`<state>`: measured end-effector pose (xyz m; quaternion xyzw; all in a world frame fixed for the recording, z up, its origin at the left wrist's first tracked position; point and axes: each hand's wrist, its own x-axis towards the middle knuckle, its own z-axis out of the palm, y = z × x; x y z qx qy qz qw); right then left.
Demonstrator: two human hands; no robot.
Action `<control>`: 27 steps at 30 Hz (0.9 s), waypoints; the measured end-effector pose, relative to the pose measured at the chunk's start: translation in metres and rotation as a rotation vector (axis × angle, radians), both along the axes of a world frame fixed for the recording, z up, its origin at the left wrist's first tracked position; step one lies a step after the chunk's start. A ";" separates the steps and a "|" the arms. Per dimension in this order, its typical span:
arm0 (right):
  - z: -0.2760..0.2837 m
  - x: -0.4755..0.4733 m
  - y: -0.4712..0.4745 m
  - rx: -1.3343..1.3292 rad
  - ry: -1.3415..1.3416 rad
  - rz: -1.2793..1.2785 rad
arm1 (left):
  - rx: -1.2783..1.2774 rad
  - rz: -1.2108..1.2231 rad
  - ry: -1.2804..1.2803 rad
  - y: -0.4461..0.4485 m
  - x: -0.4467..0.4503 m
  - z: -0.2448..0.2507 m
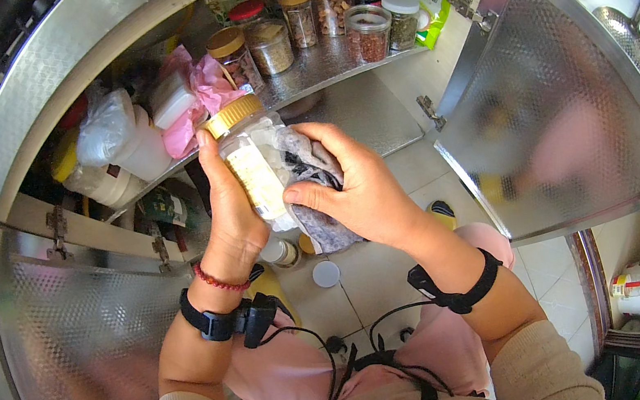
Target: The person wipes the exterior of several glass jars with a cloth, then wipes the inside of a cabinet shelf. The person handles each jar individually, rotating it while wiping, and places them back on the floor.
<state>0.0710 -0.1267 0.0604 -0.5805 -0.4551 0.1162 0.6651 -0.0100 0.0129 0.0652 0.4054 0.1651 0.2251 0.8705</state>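
Note:
My left hand [232,207] grips a clear plastic jar [253,166] with a gold screw lid [234,115] and a pale label bearing writing. Whitish contents show through its wall, and the jar leans with its lid up and to the left. My right hand [348,180] holds a crumpled grey cloth [327,224] against the jar's right side, thumb on top. Behind the jar is a cabinet shelf [326,72] holding several lidded jars, among them one with reddish contents [369,37] and one with a white lid [403,23].
Pink plastic [183,133] and a bagged white container [114,131] crowd the shelf's left. Metal-faced cabinet doors stand open at left [98,332] and right [554,103]. Below my hands, a white-lidded jar [279,252] and a round white lid [326,274] are on the tiled floor.

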 end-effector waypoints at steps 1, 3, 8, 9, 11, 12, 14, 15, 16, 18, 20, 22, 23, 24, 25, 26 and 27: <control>0.001 -0.001 0.000 0.003 0.032 -0.004 | 0.023 -0.017 0.006 -0.003 0.000 0.000; 0.002 0.000 -0.003 -0.062 -0.019 -0.071 | 0.053 -0.051 -0.004 -0.008 -0.003 0.001; 0.001 -0.002 -0.001 -0.012 -0.021 -0.188 | 0.112 -0.042 -0.037 -0.015 -0.003 -0.002; 0.001 -0.001 0.001 -0.004 -0.030 -0.217 | 0.124 -0.023 -0.025 -0.016 -0.003 -0.003; 0.001 0.001 0.003 -0.009 -0.049 -0.253 | 0.128 0.015 -0.005 -0.018 -0.001 -0.005; 0.002 0.002 0.003 -0.012 -0.044 -0.269 | 0.168 0.022 -0.001 -0.018 -0.001 -0.005; 0.004 0.006 0.003 -0.010 -0.089 -0.341 | 0.219 0.010 0.032 -0.024 -0.001 -0.005; 0.005 0.008 0.003 -0.012 -0.109 -0.377 | 0.232 0.019 0.078 -0.027 -0.002 -0.005; 0.005 0.009 0.003 0.006 -0.110 -0.399 | 0.206 -0.036 0.088 -0.031 -0.003 -0.004; 0.005 0.010 0.004 0.025 -0.020 -0.389 | 0.247 -0.019 0.074 -0.038 -0.004 -0.005; 0.004 0.009 0.007 0.080 0.029 -0.364 | 0.253 0.015 0.051 -0.039 -0.005 -0.003; 0.000 0.006 0.012 0.082 0.098 -0.347 | 0.253 0.068 0.028 -0.035 -0.004 -0.003; -0.002 0.005 0.014 0.090 0.129 -0.338 | 0.177 0.043 0.017 -0.031 -0.003 -0.002; -0.004 0.003 0.013 0.028 0.157 -0.312 | 0.155 0.079 -0.002 -0.028 -0.002 -0.002; -0.006 0.002 0.014 0.031 0.233 -0.270 | 0.131 0.119 -0.025 -0.024 -0.002 -0.002; -0.007 0.000 0.016 0.047 0.299 -0.231 | 0.152 0.215 -0.030 -0.021 0.000 -0.002; -0.009 -0.001 0.018 0.030 0.386 -0.209 | 0.125 0.236 -0.055 -0.018 -0.001 -0.001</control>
